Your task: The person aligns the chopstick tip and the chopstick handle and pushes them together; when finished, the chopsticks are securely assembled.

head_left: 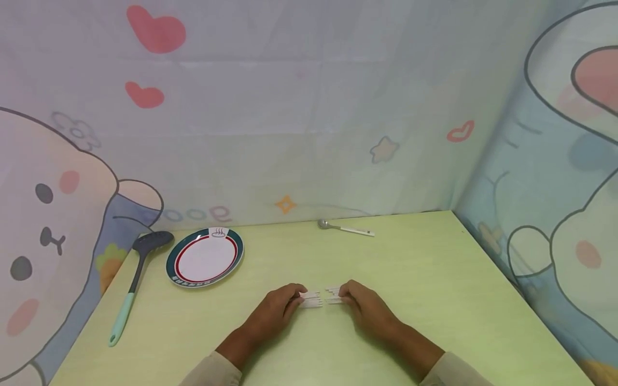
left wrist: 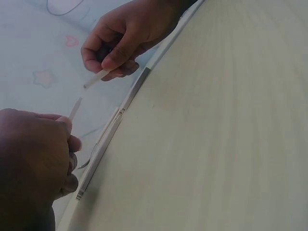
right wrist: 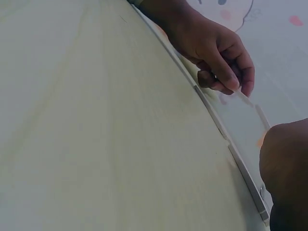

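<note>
In the head view, my left hand and right hand face each other at the front middle of the table. Left fingers pinch a thin white stick, which points toward the other hand. Right thumb and fingers pinch a similar thin white stick. A small gap parts the two tips. Around the hands are several white stick ends, a left group and a right group. Low on the table, long white bars show in the left wrist view. The hands hide much of both groups.
At the back left stands a plate with a green rim and red ring. Left of it lies a slotted spatula with a mint handle. A small spoon with a white handle lies near the back edge, before a printed curtain.
</note>
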Demonstrator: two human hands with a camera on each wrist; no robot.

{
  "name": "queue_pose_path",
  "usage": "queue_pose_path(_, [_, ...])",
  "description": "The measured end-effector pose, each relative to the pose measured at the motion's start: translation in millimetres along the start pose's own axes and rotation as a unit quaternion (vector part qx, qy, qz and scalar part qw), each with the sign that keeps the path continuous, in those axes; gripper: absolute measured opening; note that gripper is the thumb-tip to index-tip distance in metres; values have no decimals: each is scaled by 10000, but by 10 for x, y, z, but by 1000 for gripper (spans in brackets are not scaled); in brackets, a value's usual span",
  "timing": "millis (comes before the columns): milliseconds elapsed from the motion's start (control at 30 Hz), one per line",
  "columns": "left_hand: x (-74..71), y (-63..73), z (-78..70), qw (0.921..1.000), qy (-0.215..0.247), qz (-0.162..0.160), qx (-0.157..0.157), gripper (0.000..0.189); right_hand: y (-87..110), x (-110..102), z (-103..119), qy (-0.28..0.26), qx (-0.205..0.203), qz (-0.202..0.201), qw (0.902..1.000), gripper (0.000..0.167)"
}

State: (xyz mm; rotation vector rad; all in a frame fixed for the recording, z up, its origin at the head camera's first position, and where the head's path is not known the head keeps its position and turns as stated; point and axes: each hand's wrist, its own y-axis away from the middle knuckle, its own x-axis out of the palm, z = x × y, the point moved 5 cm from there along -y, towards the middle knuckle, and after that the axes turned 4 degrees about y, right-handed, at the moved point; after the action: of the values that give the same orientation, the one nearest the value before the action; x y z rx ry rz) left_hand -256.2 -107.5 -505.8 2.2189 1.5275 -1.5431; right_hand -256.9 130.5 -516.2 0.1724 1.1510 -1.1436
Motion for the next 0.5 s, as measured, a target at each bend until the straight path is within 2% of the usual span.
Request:
queue_pose_path(100, [3,18,-28,9978,-394,-274,447,22,-26,24,53,189,-339,-188,9991,13])
queue_pose_path(200, [3,34,-51,9944,-595,-496,722,21,-39,28,101,368,-653,-442,9962,17])
queue_pose_path(367, [-32,35,-75,9911,-595,-718,950,19,-37,1,150,302,-1008,-890,9905,13])
queue_pose_path(500, [-53,38,-89,9906,-478,-814,986,20,-29,-14,181,99,-1221,-1016,9873,12])
